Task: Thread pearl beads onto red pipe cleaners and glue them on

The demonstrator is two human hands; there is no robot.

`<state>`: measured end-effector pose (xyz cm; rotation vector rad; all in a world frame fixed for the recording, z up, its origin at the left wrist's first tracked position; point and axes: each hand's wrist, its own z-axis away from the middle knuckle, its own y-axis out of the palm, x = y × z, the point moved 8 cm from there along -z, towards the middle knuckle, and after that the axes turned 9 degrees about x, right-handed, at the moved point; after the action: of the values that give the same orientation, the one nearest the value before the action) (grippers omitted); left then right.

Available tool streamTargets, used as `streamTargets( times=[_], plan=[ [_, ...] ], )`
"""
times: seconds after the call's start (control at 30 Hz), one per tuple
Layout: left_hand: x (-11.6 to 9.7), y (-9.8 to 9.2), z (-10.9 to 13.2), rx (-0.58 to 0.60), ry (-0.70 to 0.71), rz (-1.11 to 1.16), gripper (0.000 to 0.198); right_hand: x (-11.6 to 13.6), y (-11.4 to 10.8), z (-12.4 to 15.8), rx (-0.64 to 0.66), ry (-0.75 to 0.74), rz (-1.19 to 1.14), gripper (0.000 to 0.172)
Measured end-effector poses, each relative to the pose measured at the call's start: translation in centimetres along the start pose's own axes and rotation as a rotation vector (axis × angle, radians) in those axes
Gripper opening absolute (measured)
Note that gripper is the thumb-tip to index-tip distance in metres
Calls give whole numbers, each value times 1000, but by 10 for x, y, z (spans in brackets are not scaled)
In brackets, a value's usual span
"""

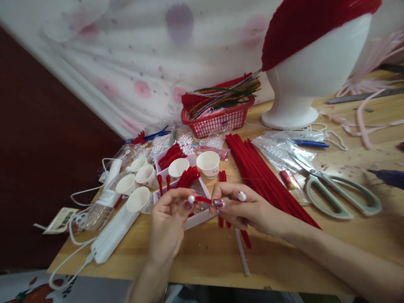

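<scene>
In front of me, over the table's near part, a short red pipe cleaner (202, 199) spans the fingertips of both hands. My left hand (170, 216) is closed in a pinch on its left end, where a white pearl bead (191, 198) shows. At the other end my right hand (238, 206) pinches it between thumb and finger. A round white piece with red spots (241, 196) sits on a right finger, perhaps a ring. Just behind the hands is a white box (198, 219) with looped red pipe-cleaner pieces (188, 176), partly hidden by my fingers.
Several paper cups (139, 200) stand left, near a power strip (115, 235) and plastic bottle (102, 208). Long red pipe cleaners (268, 181) and scissors (334, 189) lie right. Behind are a red basket (217, 122) and a white head stand (287, 97). A dark pointed tool (389, 177) reaches in.
</scene>
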<state>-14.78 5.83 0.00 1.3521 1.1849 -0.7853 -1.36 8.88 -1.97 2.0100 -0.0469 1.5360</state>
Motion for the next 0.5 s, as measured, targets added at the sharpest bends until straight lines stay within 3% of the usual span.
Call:
streamTargets(
  times=[0.5],
  plan=[
    [-4, -10, 3, -1, 85, -198, 17, -1, -1, 0, -16, 55, 45, 8]
  ],
)
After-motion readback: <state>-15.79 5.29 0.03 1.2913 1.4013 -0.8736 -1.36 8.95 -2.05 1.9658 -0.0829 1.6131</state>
